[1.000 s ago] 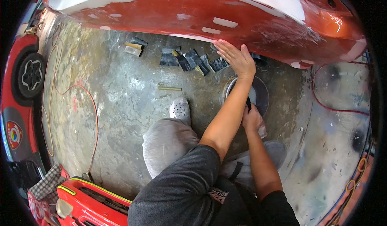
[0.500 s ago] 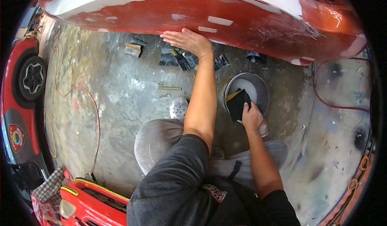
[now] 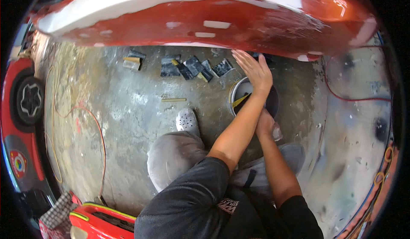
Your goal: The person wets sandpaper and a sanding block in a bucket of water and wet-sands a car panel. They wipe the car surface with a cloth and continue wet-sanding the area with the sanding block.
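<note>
My left hand [image 3: 256, 73] is open, its fingers stretched flat and pointing at the lower edge of a red and white car bumper [image 3: 171, 27]. Whether the fingertips touch the bumper, I cannot tell. Below it, my right hand [image 3: 265, 124] is at the near rim of a grey bucket [image 3: 232, 94] holding cloudy liquid, with its fingers largely behind my left forearm. A folded sheet of black sandpaper with a yellowish back [image 3: 240, 101] pokes out at the bucket's mouth, held in my right hand. Pale patches mark the bumper's red surface.
Several pieces of used sandpaper [image 3: 193, 66] lie on the wet concrete floor under the bumper. A thin stick [image 3: 174, 100] lies nearer my shoe [image 3: 187, 120]. Hoses run along the left [image 3: 102, 141] and right [image 3: 341, 94]. A red car part [image 3: 109, 220] sits at lower left.
My left hand has moved right along the bumper's lower edge, now over the bucket. My right hand stays at the bucket with the sandpaper. The view has shifted slightly.
</note>
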### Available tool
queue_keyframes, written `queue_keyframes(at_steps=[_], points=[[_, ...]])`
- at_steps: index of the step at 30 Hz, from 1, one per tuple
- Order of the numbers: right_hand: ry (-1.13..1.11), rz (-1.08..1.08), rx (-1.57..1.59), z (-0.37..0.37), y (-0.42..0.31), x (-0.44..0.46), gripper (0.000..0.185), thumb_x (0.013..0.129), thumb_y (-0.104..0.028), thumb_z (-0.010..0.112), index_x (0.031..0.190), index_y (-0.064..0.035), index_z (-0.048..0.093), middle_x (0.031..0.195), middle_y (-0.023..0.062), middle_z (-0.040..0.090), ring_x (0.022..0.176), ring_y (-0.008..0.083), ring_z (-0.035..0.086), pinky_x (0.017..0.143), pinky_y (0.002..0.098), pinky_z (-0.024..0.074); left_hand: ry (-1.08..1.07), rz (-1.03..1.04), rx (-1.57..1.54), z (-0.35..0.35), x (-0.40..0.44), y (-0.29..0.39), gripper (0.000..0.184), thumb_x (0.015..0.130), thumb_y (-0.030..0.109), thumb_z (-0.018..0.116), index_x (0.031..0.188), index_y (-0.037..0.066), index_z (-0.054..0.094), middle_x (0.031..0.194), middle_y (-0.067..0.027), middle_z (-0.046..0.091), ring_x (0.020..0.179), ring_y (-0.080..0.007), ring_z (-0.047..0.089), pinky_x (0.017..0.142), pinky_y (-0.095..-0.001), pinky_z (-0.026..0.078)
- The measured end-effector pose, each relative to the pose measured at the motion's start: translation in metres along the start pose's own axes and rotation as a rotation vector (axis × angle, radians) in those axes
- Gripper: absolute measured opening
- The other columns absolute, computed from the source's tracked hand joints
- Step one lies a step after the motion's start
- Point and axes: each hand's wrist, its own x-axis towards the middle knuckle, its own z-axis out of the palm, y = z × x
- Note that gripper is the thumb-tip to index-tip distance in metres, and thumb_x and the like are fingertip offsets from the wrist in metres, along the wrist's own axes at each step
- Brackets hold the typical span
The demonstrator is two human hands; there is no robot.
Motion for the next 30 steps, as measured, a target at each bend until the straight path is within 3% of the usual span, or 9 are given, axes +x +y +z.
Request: queue_keyframes(at_steps=[2,9,10,12,16,18,21,25,30], points=[[-0.044,-0.039,0.053,0.017,0.024,0.003,0.039,0.098,-0.04,0.062,0.118,-0.0084,0.071,0.113,0.023,0.073,0.107,0.0409,0.069,0.089,0.0503,0.0538,-0.217,-0.045,-0.029,0.004,-0.035,0.016,0.084,0.111,0.04,0.037,0.158,-0.016,-0.003,0.167,-0.0368,-0.009,0.157,-0.0482,-0.008,0.128,-0.054,0.0],[0.023,-0.157,0.251,0.027,0.033,0.024,0.044,0.1,-0.033,0.06,0.13,-0.0001,0.064,0.123,0.0214,0.071,0.112,0.0374,0.068,0.096,0.0465,0.0515,-0.901,0.159,0.082,-0.035,-0.066,0.037,0.059,0.101,0.041,0.058,0.143,-0.001,0.058,0.159,-0.0342,0.036,0.149,-0.0512,0.03,0.124,-0.0518,0.025],[0.016,-0.246,0.315,0.042,0.048,0.04,0.046,0.102,-0.03,0.06,0.134,0.0024,0.061,0.125,0.0207,0.071,0.114,0.0349,0.068,0.1,0.0432,0.0499,-0.94,0.265,0.173,-0.046,-0.053,0.044,0.061,0.1,0.042,0.06,0.143,-0.001,0.057,0.158,-0.0339,0.038,0.148,-0.0494,0.034,0.123,-0.0508,0.028],[-0.222,0.059,0.893,-0.032,0.03,0.034,0.051,0.1,-0.037,0.064,0.132,0.0023,0.063,0.13,0.0277,0.067,0.124,0.0409,0.063,0.099,0.0455,0.0484,-1.001,0.4,0.221,-0.072,-0.019,0.06,0.063,0.098,0.041,0.063,0.145,-0.001,0.055,0.156,-0.0343,0.04,0.145,-0.0475,0.041,0.121,-0.0491,0.033],[-0.121,-0.072,1.264,-0.088,0.008,0.037,0.04,0.101,-0.025,0.065,0.127,0.0056,0.065,0.114,0.0156,0.074,0.099,0.0218,0.07,0.087,0.0367,0.0534,-0.968,0.592,0.347,-0.134,0.02,0.08,0.078,0.094,0.035,0.073,0.152,-0.006,0.04,0.154,-0.0354,0.042,0.145,-0.0457,0.042,0.12,-0.0474,0.035],[-0.092,0.007,1.58,-0.102,-0.011,0.032,0.032,0.1,-0.023,0.068,0.123,-0.0003,0.067,0.098,0.0063,0.073,0.085,0.0123,0.066,0.074,0.0307,0.0533,-0.926,0.553,0.376,-0.157,0.026,0.08,0.078,0.093,0.029,0.077,0.15,-0.008,0.04,0.143,-0.0288,0.056,0.132,-0.0376,0.057,0.111,-0.0413,0.044],[-0.12,0.084,1.686,-0.116,-0.023,0.028,0.033,0.1,-0.027,0.07,0.124,-0.0049,0.067,0.094,0.0009,0.067,0.076,0.0058,0.058,0.061,0.026,0.0467,-1.156,-0.098,0.169,-0.168,0.038,0.076,0.069,0.092,0.023,0.076,0.147,-0.006,0.045,0.12,-0.0192,0.069,0.107,-0.0229,0.066,0.096,-0.0341,0.051],[-0.029,0.141,1.78,-0.106,-0.023,0.026,0.04,0.098,-0.027,0.072,0.132,-0.0067,0.063,0.104,-0.0019,0.067,0.081,0.004,0.058,0.062,0.0245,0.0462,-1.139,0.044,0.064,-0.169,0.04,0.078,0.041,0.095,0.003,0.064,0.135,-0.006,0.056,0.108,-0.0082,0.07,0.094,-0.0137,0.064,0.086,-0.0277,0.05],[-0.136,0.058,1.798,-0.097,-0.029,0.03,0.046,0.099,-0.023,0.073,0.137,-0.0024,0.059,0.105,0.0029,0.071,0.085,0.0075,0.064,0.066,0.0235,0.0511,-1.243,-0.187,-0.011,-0.175,0.051,0.071,0.026,0.1,0.011,0.065,0.123,-0.001,0.065,0.107,-0.0042,0.072,0.096,-0.0115,0.064,0.087,-0.0267,0.05]])
